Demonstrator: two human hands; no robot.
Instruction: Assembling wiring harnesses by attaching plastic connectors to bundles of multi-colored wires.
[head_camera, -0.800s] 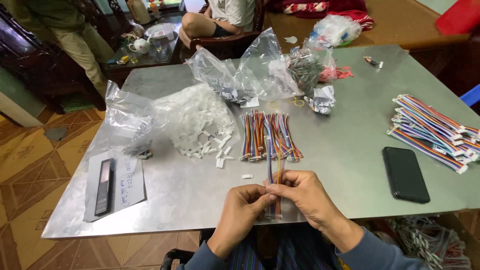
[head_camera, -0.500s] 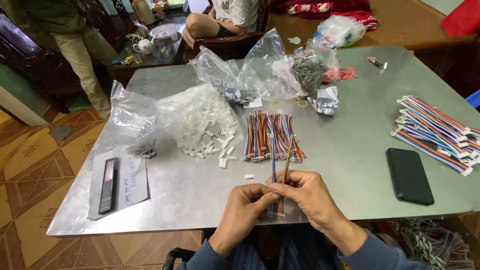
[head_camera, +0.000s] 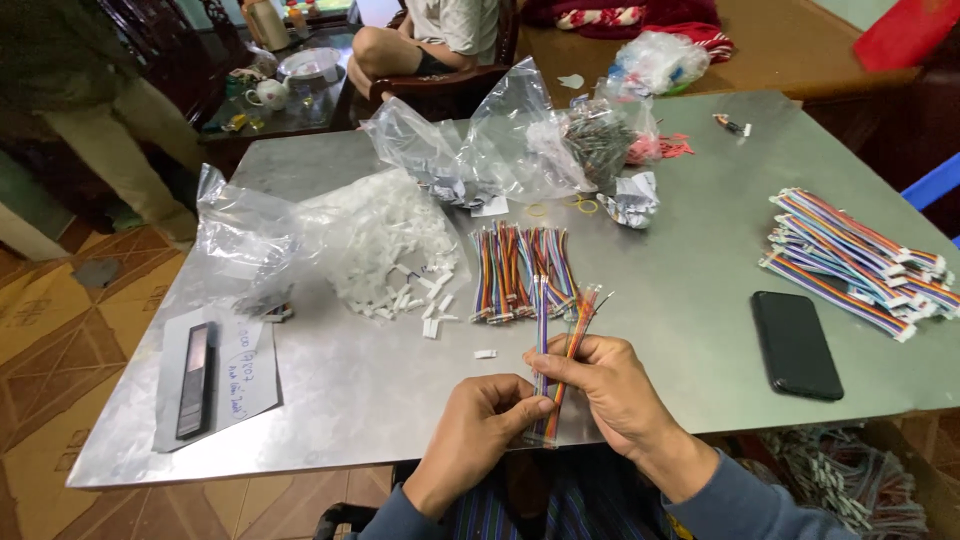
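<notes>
Both hands pinch a strip of coloured wires (head_camera: 560, 365) upright over the metal table (head_camera: 700, 260). The left hand (head_camera: 480, 425) grips its lower end with closed fingers; the right hand (head_camera: 610, 385) curls around the middle, near a black phone (head_camera: 796, 344).

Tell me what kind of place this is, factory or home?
Likely a home set up for piecework, not a factory. A bare metal table holds bundles of rainbow-coloured ribbon wires and a pile of small white plastic connectors, while patterned floor tiles and a dark wooden chair suggest a living room.
</notes>
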